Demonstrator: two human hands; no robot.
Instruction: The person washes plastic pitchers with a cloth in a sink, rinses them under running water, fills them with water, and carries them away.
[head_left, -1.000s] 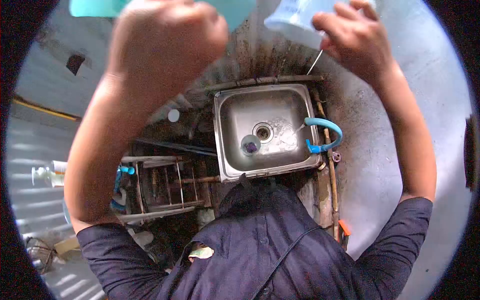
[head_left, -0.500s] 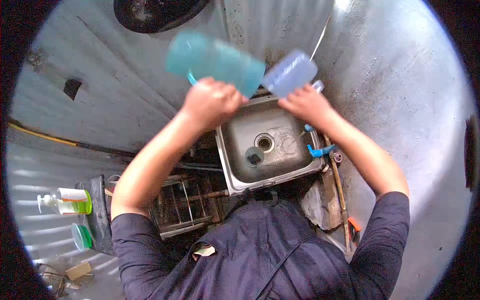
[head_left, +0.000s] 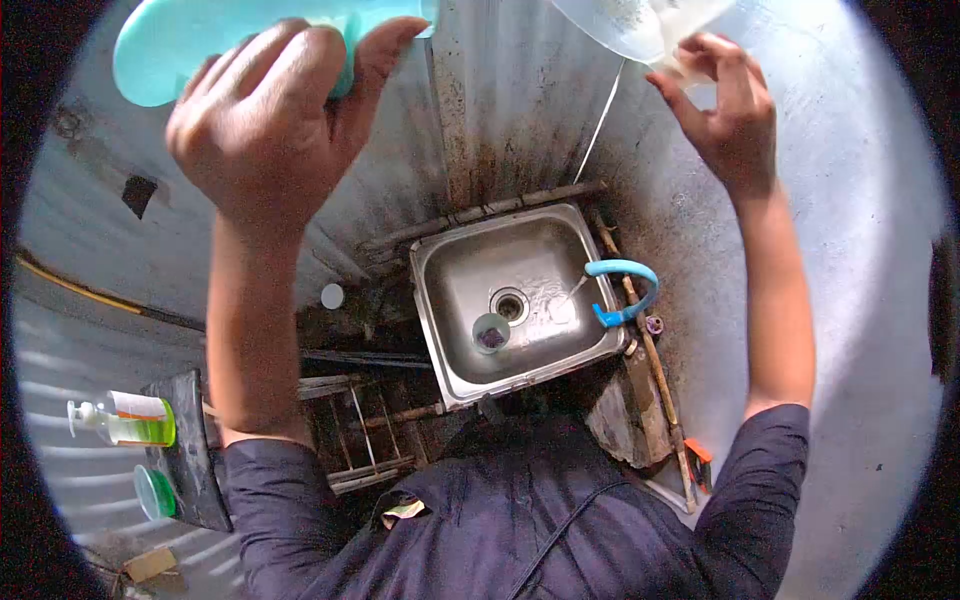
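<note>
High at the upper left, my left hand [head_left: 265,120] is wrapped round the handle of a teal plastic jug [head_left: 150,55], which lies tilted on its side and is partly cut off by the top edge. My right hand [head_left: 725,110] grips a clear, pale plastic jug [head_left: 610,20] at the top right, also cut off above. Both jugs are raised beyond the steel sink [head_left: 455,260]. A small cup [head_left: 491,333] with something dark in it sits in the sink beside the drain. Water runs from the blue curved tap [head_left: 645,272].
A soap pump bottle [head_left: 140,420] and a green tub [head_left: 155,492] stand on a dark board [head_left: 200,450] at the left. A wire rack [head_left: 365,430] is left of the sink. An orange-handled tool [head_left: 698,455] lies at the lower right, and corrugated metal walls surround the sink.
From low over the sink half a second ago, both hands have moved up and apart with the jugs. The tap, partly covered by my right arm then, shows fully.
</note>
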